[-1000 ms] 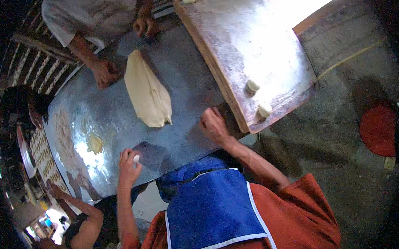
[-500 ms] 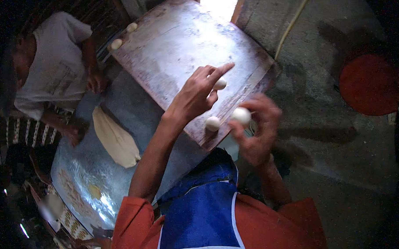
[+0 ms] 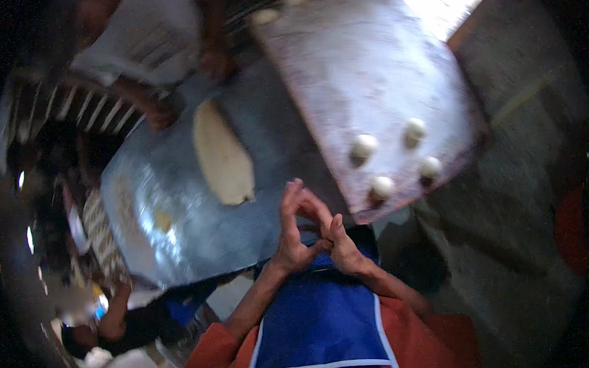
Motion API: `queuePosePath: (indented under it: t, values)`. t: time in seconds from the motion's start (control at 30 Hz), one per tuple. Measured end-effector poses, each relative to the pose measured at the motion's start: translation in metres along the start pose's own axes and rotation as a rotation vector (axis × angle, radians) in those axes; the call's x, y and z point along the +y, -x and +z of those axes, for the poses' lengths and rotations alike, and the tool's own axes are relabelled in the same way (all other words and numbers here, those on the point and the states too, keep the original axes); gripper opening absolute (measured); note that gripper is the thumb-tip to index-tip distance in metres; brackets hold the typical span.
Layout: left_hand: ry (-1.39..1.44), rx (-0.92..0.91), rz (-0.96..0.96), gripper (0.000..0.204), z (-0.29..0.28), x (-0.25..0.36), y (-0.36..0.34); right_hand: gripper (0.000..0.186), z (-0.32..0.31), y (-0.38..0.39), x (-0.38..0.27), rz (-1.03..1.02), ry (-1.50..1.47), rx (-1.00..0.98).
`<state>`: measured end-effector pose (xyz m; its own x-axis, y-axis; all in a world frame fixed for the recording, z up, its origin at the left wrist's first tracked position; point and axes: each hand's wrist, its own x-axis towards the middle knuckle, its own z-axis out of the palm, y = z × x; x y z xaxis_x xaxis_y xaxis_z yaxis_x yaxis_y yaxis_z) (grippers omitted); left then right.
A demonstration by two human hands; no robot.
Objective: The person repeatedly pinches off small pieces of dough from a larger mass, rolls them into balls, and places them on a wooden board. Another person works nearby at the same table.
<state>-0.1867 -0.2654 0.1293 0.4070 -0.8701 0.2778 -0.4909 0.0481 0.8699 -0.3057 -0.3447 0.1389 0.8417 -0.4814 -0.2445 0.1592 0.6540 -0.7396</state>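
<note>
Dough balls [image 3: 382, 188] — four of them — sit on the wooden board [image 3: 369, 76], between one and two o'clock from the left hand [image 3: 292, 242]. This hand is spread wide; the right hand [image 3: 345, 250] is just beside it — its grip I cannot tell. Toward half past ten, a dough slab [image 3: 223, 155] lies.

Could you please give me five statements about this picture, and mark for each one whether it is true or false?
1. The left hand and right hand are close together. True.
2. The left hand is closed into a fist. False: it is open, with fingers extended.
3. Four dough balls lie near the closest end of the board. True.
4. The long dough lies on the board. False: it lies on the table.
5. The apron is blue with a pale edge. True.
</note>
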Motion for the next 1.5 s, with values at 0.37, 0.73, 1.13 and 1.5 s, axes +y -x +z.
queuePosePath:
  t: [0.37,0.73,1.13,1.5]
  values:
    - [0.023,0.395,-0.848,0.028,-0.122,-0.093,0.122,0.067,0.031,-0.199,0.102,-0.461,1.511,-0.168]
    - [1.086,0.288,-0.845,0.046,-0.123,-0.125,0.075,0.042,0.093,-0.066,0.087,-0.014,0.880,-0.036]
    - [1.379,0.242,-1.138,0.062,-0.119,-0.129,0.045,0.040,0.073,-0.092,0.133,0.115,1.416,-0.050]
    - [1.784,0.344,-1.125,0.021,-0.102,-0.141,0.035,0.029,0.099,-0.060,0.023,-0.082,0.378,-0.720]
